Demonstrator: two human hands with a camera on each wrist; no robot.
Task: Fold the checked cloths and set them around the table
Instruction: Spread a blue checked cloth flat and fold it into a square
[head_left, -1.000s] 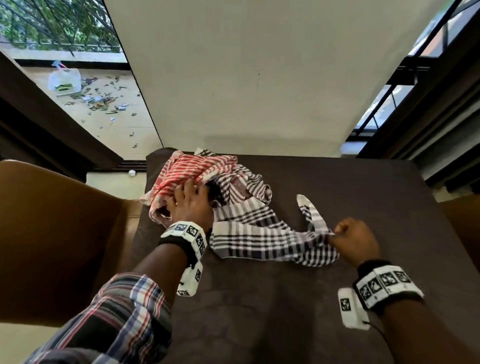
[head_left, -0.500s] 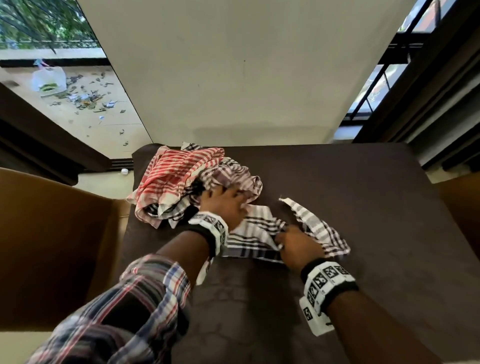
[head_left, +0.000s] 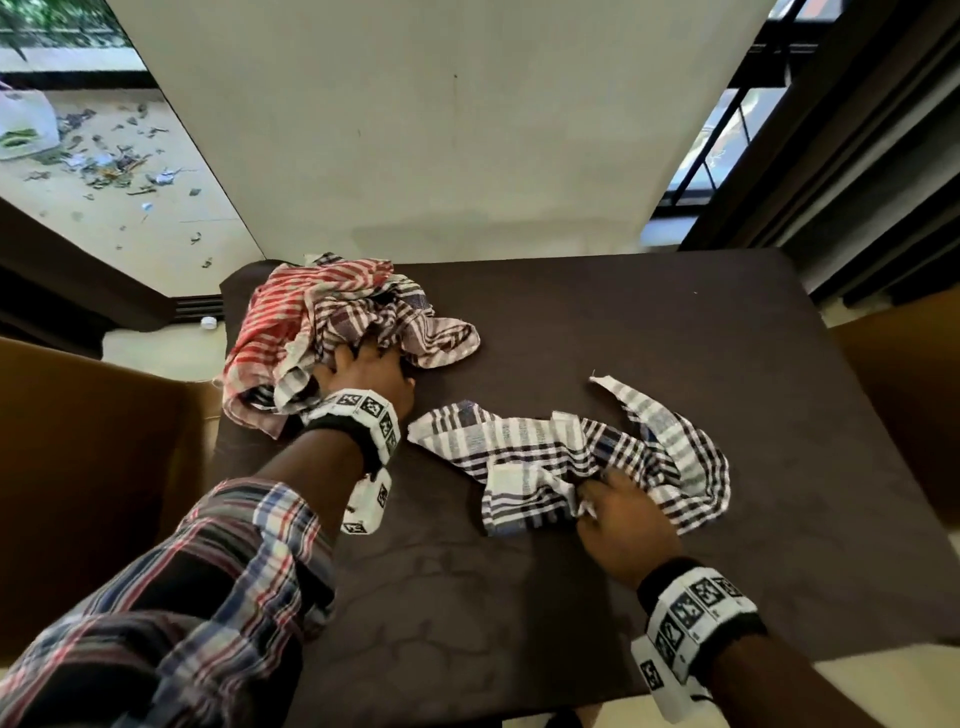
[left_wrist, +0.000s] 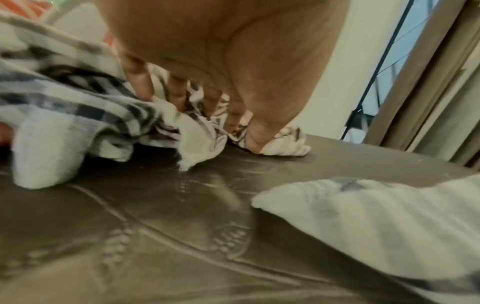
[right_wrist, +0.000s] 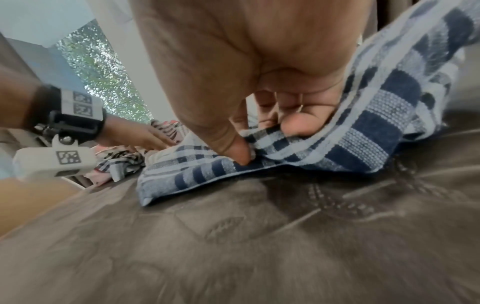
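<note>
**Colours and patterns on the table**

A dark brown table (head_left: 597, 322) with an embossed pattern is seen. One cloth (head_left: 566, 462) is checked navy and white; the heaped cloths (head_left: 332, 322) are striped red-and-cream and checked brown-and-white. A plaid sleeve (head_left: 208, 597) is shown.

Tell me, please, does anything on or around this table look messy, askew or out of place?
Yes. The heap of checked cloths at the table's far left corner is crumpled and unfolded, and the blue-checked cloth lies twisted and rumpled under the right hand. Outside the window, litter is scattered across the ground.
</note>
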